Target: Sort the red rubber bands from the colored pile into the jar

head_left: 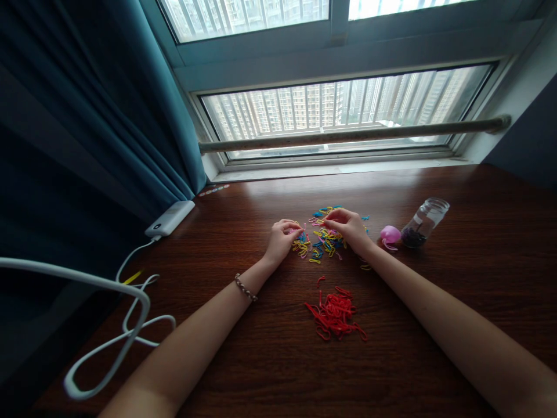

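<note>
Left hand [282, 235] rests on the wooden surface [435, 325] with fingers curled closed, fingertips at the left edge of the heap of mixed-colour bands [324, 239]. Right hand [348, 227] lies over the heap's right side, thumb and forefinger pinched together at its far end; whether either hand has a band between its fingers cannot be told. A separate pile of red bands [335, 313] lies nearer the person, between the forearms, and a pink round object [390, 234] and a glass jar [424, 223] sit just right of the right hand.
</note>
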### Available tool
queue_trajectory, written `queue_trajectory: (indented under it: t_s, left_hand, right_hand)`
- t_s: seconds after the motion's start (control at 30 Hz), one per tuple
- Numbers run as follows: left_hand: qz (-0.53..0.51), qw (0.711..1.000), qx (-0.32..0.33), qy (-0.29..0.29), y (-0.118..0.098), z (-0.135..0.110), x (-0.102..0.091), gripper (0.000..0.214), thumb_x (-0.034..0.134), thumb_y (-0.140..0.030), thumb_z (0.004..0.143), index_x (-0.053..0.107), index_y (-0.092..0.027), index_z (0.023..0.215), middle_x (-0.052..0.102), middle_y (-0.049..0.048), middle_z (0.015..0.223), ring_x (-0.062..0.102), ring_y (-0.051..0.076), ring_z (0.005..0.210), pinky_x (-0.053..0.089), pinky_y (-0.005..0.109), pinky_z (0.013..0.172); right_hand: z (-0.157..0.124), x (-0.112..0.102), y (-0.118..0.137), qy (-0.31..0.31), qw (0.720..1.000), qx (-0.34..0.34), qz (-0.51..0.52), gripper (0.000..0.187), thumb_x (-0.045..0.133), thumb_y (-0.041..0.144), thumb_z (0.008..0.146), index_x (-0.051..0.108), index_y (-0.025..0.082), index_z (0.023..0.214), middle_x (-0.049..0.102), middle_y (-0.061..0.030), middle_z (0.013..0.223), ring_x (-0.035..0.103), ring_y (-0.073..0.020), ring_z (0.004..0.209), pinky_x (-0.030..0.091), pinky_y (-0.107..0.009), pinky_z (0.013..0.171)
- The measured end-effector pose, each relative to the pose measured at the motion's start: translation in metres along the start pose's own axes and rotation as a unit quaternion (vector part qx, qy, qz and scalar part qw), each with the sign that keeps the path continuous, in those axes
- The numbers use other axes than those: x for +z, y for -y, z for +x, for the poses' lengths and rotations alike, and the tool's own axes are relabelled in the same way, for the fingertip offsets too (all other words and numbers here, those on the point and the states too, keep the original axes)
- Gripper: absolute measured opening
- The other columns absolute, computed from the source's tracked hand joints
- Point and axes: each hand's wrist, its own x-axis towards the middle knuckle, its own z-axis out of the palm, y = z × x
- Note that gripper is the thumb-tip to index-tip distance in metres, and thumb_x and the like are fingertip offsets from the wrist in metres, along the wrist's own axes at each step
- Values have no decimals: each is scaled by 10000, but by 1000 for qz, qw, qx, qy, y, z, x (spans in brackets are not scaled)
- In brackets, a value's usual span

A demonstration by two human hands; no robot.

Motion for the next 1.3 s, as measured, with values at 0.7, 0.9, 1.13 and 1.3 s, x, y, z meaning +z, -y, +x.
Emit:
queue_trajectory:
  t_s: [0.7, 0.9, 1.13, 1.3]
  left_hand:
    - [45, 997, -20, -62, -3, -2, 1, 295, 640, -221, 676, 586, -191, 964, 514, 44, 920, 537, 128, 736, 462, 251, 632]
    - [224, 971, 62, 47, -19, -11, 2, 101, 586, -280, 748, 660, -255, 811, 550, 27, 1006, 418, 226, 1030, 358, 391, 882]
    - [248, 964, 21, 96, -19, -10, 4, 108, 590, -264, 718, 652, -282, 804, 549, 4, 1066, 377, 258, 1076, 320, 441, 861]
    - [236, 967, 8, 100, -18, -8, 3, 52, 606, -263, 706, 653, -247, 720, 566, 12, 1017, 394, 251, 1050, 314, 433, 861]
  right_hand:
    - [0, 4, 4, -54, 998, 4, -44, 263, 633, 408, 685, 572, 171, 782, 661, -43, 703, 633, -162, 570, 478, -225, 435]
    - [-1, -12, 37, 332, 932, 146, -27, 292, 688, 362, 638, 686, 110, 784, 662, -36, 626, 579, -100, 468, 394, -164, 386]
    - [-3, -18, 40, 465, 847, 258, 10, 424, 696, 360, 620, 655, 145, 983, 686, -78, 900, 591, -91, 468, 366, -157, 340]
    - [2, -15, 17, 147, 984, 99, 29, 259, 642, 379, 679, 651, 130, 747, 664, -29, 647, 510, -64, 387, 336, -161, 339]
